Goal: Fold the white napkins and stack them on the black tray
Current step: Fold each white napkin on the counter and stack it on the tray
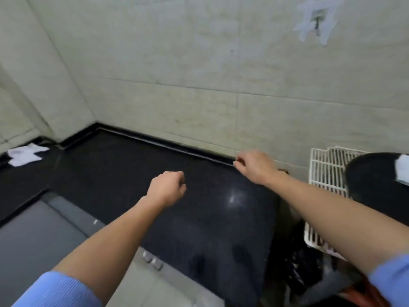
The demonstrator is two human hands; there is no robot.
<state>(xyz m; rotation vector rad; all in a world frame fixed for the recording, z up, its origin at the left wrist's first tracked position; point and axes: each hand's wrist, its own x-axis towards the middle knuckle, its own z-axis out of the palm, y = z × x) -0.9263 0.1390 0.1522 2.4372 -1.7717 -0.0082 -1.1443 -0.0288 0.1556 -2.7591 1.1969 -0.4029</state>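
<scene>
My left hand and right hand hung over the dark tabletop. The fingers of each were curled in and held nothing. The loose white napkins lay in the far left corner, well apart from the black tray at the right, where one folded piece seemingly rested. I judged the next napkin needed a reach to the left.

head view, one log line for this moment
left hand curled, empty | right hand curled, empty | white napkins far left on black counter | black tray far right, napkin on it
</scene>
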